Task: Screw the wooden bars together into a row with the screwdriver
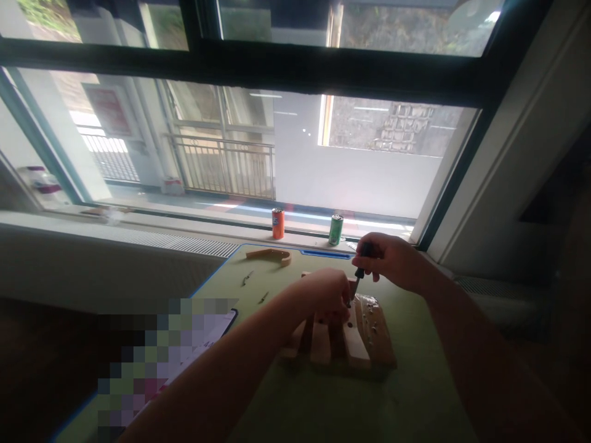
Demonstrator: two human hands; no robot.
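My right hand [383,255] is wrapped around the black handle of a screwdriver [360,271], which slants down toward a light wooden piece. My left hand [330,292] is closed beside the screwdriver's tip, its fingers low over the wood; what they pinch is hidden. Under both hands lie several pale wooden slats [355,344] side by side, one with a dark hole showing. Right of them, a brown wooden board [381,335] carries several small metal pieces and what looks like clear plastic at its far end.
A curved wooden piece [270,253] and two small dark metal items, one a slim piece [247,279], lie on the green table [221,283]. An orange can [277,224] and a green can [336,230] stand on the windowsill. A clipboard-like sheet [203,344], partly blurred, lies at left.
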